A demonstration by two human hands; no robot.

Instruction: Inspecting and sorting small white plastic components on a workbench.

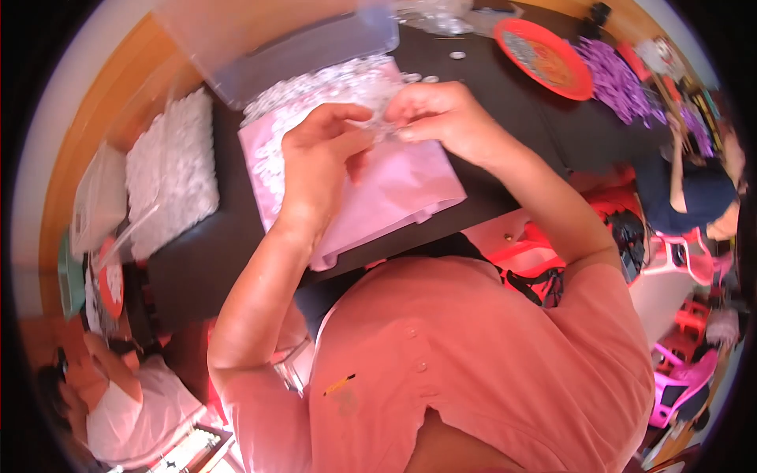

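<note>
My left hand (319,154) and my right hand (441,118) meet over a pink sheet (394,201) on the dark table. Their fingertips pinch a small whitish piece (382,128) between them. It is too small and blurred for me to tell its kind. Many small white ring-like pieces (315,87) lie spread along the far and left parts of the sheet, some of them behind my left hand. One loose white piece (457,55) lies on the bare table beyond my right hand.
Behind the sheet stands a clear plastic bin (315,39). A bag of white pieces (173,169) lies at left. At far right are a red plate (579,88) of small metallic bits and a purple heap (615,83). Other people sit at left (134,402) and right (690,189).
</note>
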